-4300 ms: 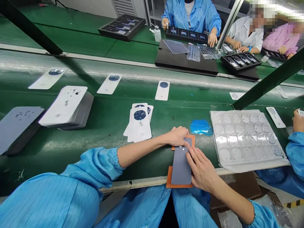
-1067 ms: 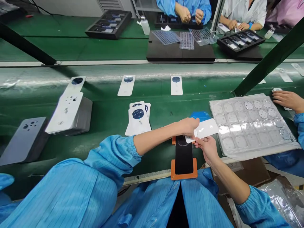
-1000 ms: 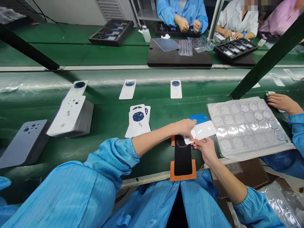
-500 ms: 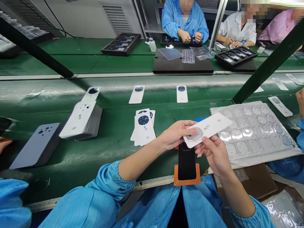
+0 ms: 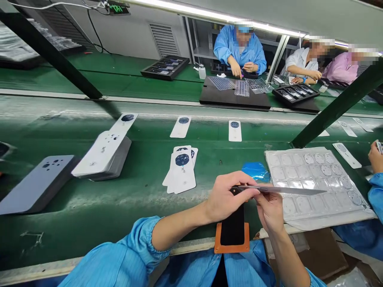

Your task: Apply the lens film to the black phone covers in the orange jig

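Note:
A white phone back cover [image 5: 296,190] is turned nearly edge-on above the bench, its long end pointing right. My left hand [image 5: 226,195] pinches its left end between thumb and fingers. My right hand [image 5: 271,211] grips it from below, near the same end, with fingers partly hidden behind it. Beneath my hands is an orange fixture [image 5: 231,250] with a black inlay [image 5: 233,229], at the bench edge. On my right a clear plastic tray [image 5: 295,206] holds round ring pieces in some of its pockets. A small fan of white covers [image 5: 184,177] with dark round camera areas lies left of my hands.
Stacks of covers [image 5: 98,155] and grey panels [image 5: 36,187] stand at left. Single covers lie on the green belt [image 5: 203,131]. A crumpled blue film [image 5: 255,170] is behind my hands. Dark slanted posts [image 5: 335,109] flank the bench. Co-workers sit opposite; another person's hand [image 5: 375,157] shows at right.
The cover has tilted from showing its printed face to nearly edge-on. Both hands still hold it, and the view has tipped upward. The co-worker opposite has reached down to a perforated sheet.

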### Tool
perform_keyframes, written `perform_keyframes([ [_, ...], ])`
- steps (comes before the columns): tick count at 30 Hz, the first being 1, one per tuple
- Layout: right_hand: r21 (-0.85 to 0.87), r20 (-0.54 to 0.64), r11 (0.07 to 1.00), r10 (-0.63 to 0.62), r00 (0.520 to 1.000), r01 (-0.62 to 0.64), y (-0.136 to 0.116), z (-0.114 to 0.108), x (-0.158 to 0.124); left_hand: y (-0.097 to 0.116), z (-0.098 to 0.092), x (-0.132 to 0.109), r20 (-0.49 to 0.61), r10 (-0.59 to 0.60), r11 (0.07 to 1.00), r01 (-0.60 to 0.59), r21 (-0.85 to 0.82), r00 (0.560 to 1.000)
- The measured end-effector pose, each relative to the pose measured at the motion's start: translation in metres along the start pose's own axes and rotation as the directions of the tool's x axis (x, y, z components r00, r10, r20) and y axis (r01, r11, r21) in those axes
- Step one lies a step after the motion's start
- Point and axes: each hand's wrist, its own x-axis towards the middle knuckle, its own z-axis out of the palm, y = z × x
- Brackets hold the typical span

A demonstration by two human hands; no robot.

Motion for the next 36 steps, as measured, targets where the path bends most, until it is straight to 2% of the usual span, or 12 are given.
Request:
perform_keyframes([
  [3,-0.063,0.029,0.993,-0.095,0.995,0.097,0.004,-0.005,0.002,0.0,-0.002,-0.001,-0.026,0.138,0.988,-0.136,0.069,0.99],
  [6,-0.109,0.035,0.982,-0.153,0.988,0.156,0.01,-0.009,0.003,-0.005,-0.002,-0.001,-0.057,0.164,0.984,-0.16,0.072,0.985],
  [13,-0.197,-0.131,0.98,-0.056,0.99,0.029,0.037,0.001,0.011,-0.035,0.002,0.006,-0.152,-0.131,0.991,0.127,-0.034,0.98],
  [18,-0.183,-0.089,0.983,-0.014,0.996,-0.003,0.048,0.003,0.024,-0.051,-0.01,0.02,-0.146,-0.245,0.968,0.232,-0.098,0.959],
  [21,-0.208,-0.096,0.977,0.026,0.995,-0.045,0.038,-0.008,0.063,-0.069,-0.023,0.03,-0.171,-0.302,0.953,0.3,-0.041,0.938],
  [23,-0.247,-0.125,0.968,0.008,0.992,-0.039,0.017,-0.017,0.109,-0.082,-0.029,0.033,-0.102,-0.321,0.937,0.331,0.108,0.942],
  [25,-0.255,-0.128,0.967,-0.032,0.991,-0.002,-0.008,-0.023,0.163,-0.092,-0.029,0.029,0.121,-0.346,0.89,0.285,0.355,0.931],
  [27,-0.328,-0.118,0.944,-0.011,0.993,-0.028,-0.026,-0.023,0.21,-0.098,-0.026,0.022,0.336,-0.368,0.808,0.12,0.577,0.867],
  [28,-0.363,-0.111,0.931,0.004,0.994,-0.044,-0.029,-0.02,0.227,-0.1,-0.023,0.018,0.389,-0.365,0.759,0.029,0.65,0.846],
  [31,-0.543,-0.085,0.831,0.089,0.992,-0.121,-0.009,-0.003,0.248,-0.107,-0.017,0.01,0.414,-0.303,0.649,-0.132,0.749,0.858],
  [33,-0.68,-0.082,0.72,0.108,0.991,-0.135,0.018,0.013,0.247,-0.111,-0.018,0.01,0.401,-0.285,0.648,-0.133,0.75,0.87],
  [36,-0.833,-0.084,0.541,0.085,0.993,-0.117,0.052,0.038,0.251,-0.115,-0.024,0.016,0.379,-0.292,0.714,-0.064,0.697,0.878],
])
